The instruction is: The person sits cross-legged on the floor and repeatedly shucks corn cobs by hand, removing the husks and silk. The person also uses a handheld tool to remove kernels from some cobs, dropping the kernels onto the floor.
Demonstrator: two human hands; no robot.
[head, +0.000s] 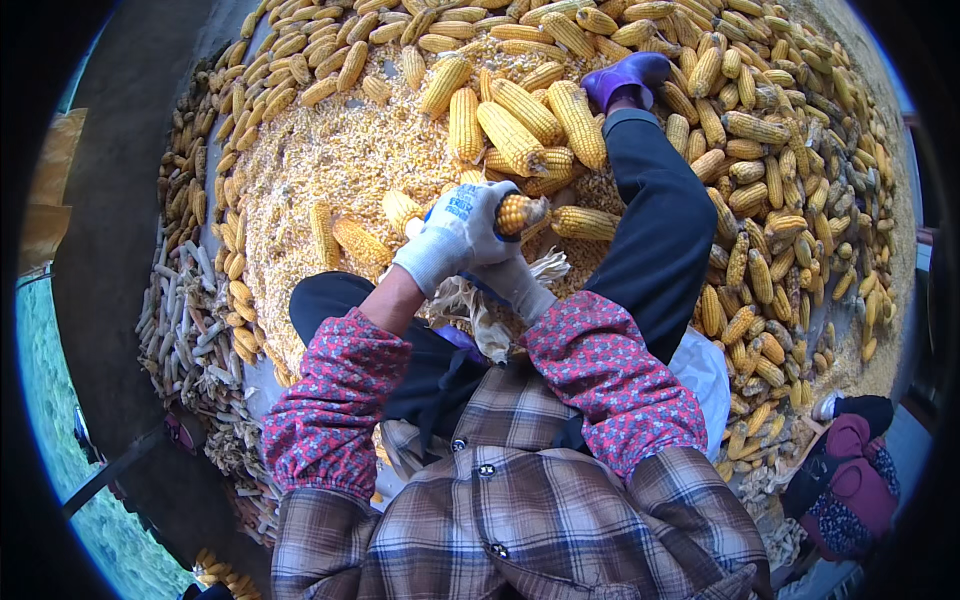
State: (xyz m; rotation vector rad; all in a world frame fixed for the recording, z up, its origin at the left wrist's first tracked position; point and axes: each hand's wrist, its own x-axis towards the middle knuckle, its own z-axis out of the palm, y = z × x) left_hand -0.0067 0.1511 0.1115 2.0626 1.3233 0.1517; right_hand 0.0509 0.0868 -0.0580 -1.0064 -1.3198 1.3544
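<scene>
My left hand point(463, 217), in a pale knit glove with blue on its palm side, grips an ear of corn point(516, 214); its yellow tip sticks out by the thumb. My right hand point(511, 281), gloved too, lies against the underside of the left. Its fingers are hidden, so their grip cannot be seen. Dry husks point(480, 319) hang below the hands. Just beyond lies a cluster of large yellow ears point(513, 136), and loose kernels point(292, 169) spread around them. Two ears point(360, 240) rest on the kernels left of my hands.
Heaped corn ears point(750, 172) curve around the far side and right. Bare cobs point(176, 300) are piled at the left. My leg, in a purple boot point(628, 75), stretches among the ears. A white sack point(701, 382) lies by my right hip. Another person point(847, 480) sits at the lower right.
</scene>
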